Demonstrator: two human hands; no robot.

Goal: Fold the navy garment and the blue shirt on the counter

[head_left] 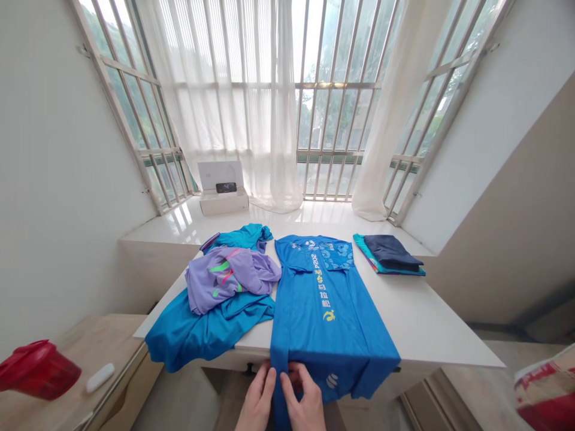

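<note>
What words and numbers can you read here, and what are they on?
"2024": sideways on the blue T-shirt.
Other characters on it: too blurred to read surely.
Print on the lavender garment: crumpled, no words readable.
Marks on the white box: too faint and small.

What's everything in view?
Flat table: one, white, centre
Printed shirt: one, blue, table centre
Rumpled clothes pile: one, purple/teal, table left
Folded clothes stack: one, navy/teal, table right
Open box: one, white, windowsill
Slim phone: one, black, on box
Sheer curtains: two, white, above windowsill
Metal bars: many, grey, background
Plastic container: one, red, lower left
Oblong item: one, white, beside container
Blurred object: one, red/beige, lower right
Left hand, right hand: two, bare, holding shirt
</note>
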